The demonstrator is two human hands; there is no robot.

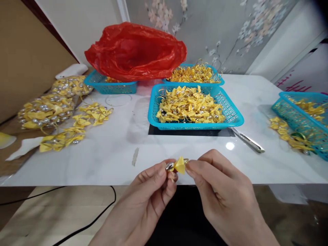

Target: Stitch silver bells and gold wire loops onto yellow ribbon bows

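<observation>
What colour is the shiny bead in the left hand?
The bead is silver; it shows best in the head view, the only one.

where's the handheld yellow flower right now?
Head view, low centre, by the near edge of the table: the yellow flower is between the left hand and right hand, front blue basket beyond.

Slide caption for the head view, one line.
Left hand and right hand pinch a yellow-and-silver ornament before a blue basket heaped with similar pieces.

Yellow ribbon — silver bead leftward
</observation>
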